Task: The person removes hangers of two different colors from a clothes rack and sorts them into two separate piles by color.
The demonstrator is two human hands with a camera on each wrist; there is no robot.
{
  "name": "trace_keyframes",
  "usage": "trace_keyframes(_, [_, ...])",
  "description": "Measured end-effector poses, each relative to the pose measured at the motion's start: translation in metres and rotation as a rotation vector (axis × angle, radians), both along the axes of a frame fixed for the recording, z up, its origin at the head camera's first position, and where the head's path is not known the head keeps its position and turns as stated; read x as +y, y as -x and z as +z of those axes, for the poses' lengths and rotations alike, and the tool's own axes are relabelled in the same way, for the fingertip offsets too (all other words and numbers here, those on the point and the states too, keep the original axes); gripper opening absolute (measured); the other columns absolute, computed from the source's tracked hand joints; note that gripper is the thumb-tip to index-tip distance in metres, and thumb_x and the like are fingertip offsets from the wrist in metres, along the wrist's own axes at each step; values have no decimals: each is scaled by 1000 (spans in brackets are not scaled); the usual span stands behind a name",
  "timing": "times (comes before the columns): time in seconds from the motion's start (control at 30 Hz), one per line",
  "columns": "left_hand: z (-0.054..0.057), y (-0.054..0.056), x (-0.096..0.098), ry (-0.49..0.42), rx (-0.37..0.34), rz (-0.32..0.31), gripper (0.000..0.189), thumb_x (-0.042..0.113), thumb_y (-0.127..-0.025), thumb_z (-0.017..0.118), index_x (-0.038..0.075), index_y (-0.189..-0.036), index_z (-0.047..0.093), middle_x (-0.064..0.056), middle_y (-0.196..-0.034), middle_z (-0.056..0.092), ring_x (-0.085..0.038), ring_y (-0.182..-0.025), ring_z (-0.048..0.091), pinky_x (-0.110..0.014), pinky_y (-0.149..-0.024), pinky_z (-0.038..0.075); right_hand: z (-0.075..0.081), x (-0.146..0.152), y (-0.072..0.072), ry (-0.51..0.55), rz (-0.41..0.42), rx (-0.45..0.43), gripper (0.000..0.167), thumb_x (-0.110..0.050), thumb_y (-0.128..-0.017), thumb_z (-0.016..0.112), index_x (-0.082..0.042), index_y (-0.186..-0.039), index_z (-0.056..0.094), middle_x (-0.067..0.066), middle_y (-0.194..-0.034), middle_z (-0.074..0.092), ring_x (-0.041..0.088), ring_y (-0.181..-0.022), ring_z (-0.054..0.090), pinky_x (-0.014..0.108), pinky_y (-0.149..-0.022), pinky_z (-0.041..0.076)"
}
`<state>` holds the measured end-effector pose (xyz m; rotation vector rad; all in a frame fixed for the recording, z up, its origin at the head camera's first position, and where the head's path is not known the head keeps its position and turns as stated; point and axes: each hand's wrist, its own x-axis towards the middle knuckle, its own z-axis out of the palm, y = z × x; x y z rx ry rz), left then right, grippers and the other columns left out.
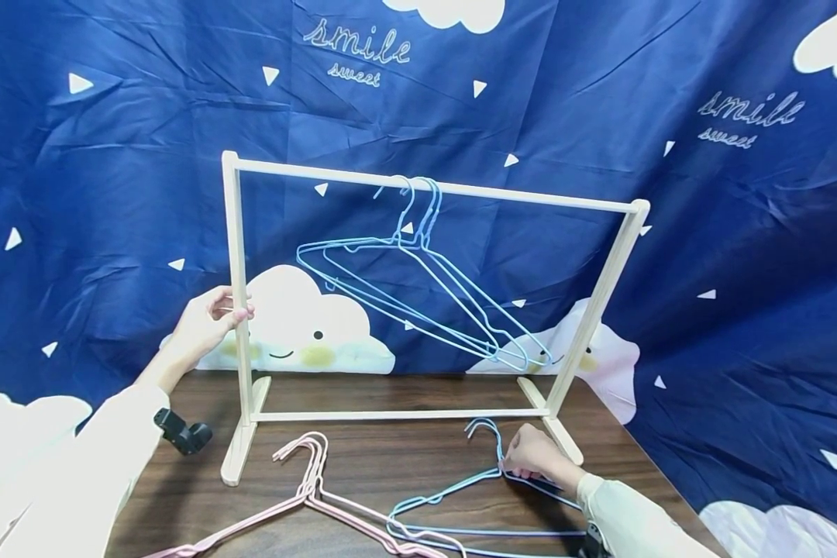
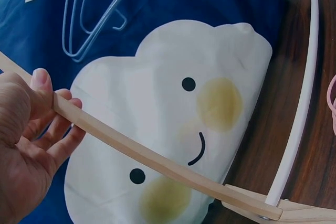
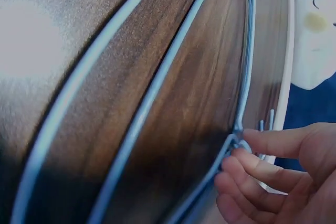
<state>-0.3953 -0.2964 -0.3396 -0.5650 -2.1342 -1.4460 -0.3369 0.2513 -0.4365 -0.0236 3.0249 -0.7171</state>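
Note:
In the head view my left hand (image 1: 209, 324) grips the left post of a pale wooden clothes rack (image 1: 240, 232), thumb in front and fingers behind. The left wrist view shows this hand (image 2: 37, 129) around the wooden post (image 2: 131, 142). My right hand (image 1: 533, 451) is low at the right, its thumb and fingers pinching the neck of a blue hanger (image 1: 453, 490) on the table. Close up in the right wrist view, the fingertips of that hand (image 3: 278, 166) meet where hook and shoulders join. A second blue hanger lies against it. Several blue hangers (image 1: 404, 302) hang from the top bar.
Pink hangers (image 1: 311, 488) lie stacked at the front left of the brown wooden table (image 1: 404, 449), one overlapping the blue ones. The rack's lower bar (image 1: 390, 416) and feet (image 1: 237, 457) stand behind them. A blue cloud-print curtain (image 1: 111, 194) covers the back.

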Motion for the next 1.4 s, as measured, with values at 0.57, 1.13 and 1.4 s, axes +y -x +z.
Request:
trace_keyframes(0.57, [0,-2,1,-1,3,10,32,1,-97,66,-14,-124,57,23,-90,71,9,-82,68,-9,-73,53,166,-86,-9,-110,716,194,10,-20,-89,76,-13,-81,76,-8,-65,67,-3,-60,53,19,-58,46])
trace_keyframes(1.13, [1,-3,1,-4,-8,18,31,1,-98,64,-14,-125,58,11,-93,76,8,-83,68,-9,-74,54,293,-139,45,12,433,397,16,-18,-95,73,-4,-101,79,13,-85,77,19,-73,68,31,-72,53])
trace_keyframes(1.4, [1,-3,3,12,-11,32,32,4,-98,65,-11,-125,59,-7,-99,78,9,-84,68,-10,-75,54,294,-158,55,-43,380,388,14,-16,-94,74,-4,-96,81,13,-88,78,24,-77,74,33,-76,57])
